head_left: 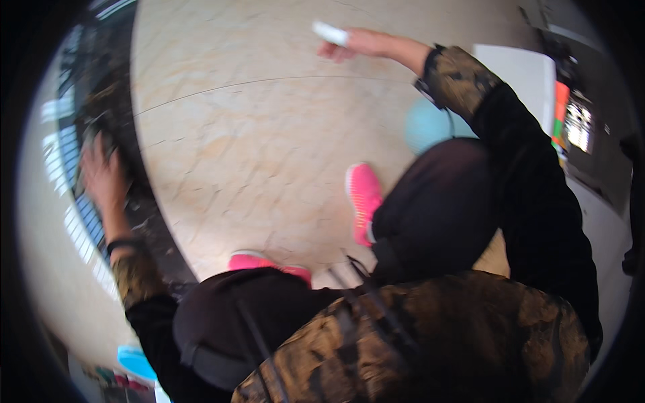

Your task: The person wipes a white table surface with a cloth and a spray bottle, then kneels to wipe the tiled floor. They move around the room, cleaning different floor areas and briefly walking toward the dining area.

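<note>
My left hand [105,173] reaches down at the left, fingers stretched out and slightly apart over a dark, marble-like strip [138,164]. At its fingertips lies a greyish, blurred patch [101,132]; I cannot tell whether it is a separate thing. Farther off, to the right of centre, my right hand [351,44] is closed around a small white oblong object [329,33]. Its kind does not show, as motion smears it. That hand hangs above the beige tiled floor [255,134].
A round light-blue object [426,126] sits beside my right knee. Behind my right arm stands a white panel-like surface [521,74], with orange and green items [560,111] at its edge. My pink shoes [363,198] are on the floor. A blue basin-like thing [136,363] shows at lower left.
</note>
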The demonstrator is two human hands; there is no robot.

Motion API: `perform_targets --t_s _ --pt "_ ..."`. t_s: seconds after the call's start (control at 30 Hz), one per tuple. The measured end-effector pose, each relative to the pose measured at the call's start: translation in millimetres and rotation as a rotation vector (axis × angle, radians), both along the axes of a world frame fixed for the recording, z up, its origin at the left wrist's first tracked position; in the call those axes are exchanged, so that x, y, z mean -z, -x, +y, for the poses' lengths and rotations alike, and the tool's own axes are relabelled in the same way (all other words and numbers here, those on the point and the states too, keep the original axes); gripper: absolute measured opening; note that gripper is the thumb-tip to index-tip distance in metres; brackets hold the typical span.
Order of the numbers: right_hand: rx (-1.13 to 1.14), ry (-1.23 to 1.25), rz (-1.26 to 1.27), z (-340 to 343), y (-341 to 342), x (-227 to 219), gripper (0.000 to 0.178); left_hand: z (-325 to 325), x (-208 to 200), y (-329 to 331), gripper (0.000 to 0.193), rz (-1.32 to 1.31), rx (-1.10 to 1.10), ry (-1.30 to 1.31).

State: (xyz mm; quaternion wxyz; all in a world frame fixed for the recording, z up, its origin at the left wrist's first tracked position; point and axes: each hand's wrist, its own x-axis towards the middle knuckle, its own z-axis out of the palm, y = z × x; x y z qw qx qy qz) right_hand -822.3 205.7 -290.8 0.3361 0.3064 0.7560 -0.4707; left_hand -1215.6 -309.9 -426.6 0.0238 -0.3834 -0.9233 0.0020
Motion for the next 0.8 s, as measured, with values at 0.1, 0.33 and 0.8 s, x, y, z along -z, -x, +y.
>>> perform_targets --t_s 0.1,0.33,0.8 --pt "0.085 0.059 -0.042 -9.7 -17.0 -43.0 0.087 -57.9 5.7 -22.1 0.06 0.069 -0.046 0.023" --pt "0.201 0.69 -0.23 -60.2 -60.8 -135.6 0.091 -85.6 8.8 -44.0 0.061 0.087 0.008 -0.053" --pt "-0.813 -0.464 0.283 -160.6 -61.9 -283.1 0.063 -61.7 -26.2 -58.3 0.068 -0.056 -0.082 0.003"
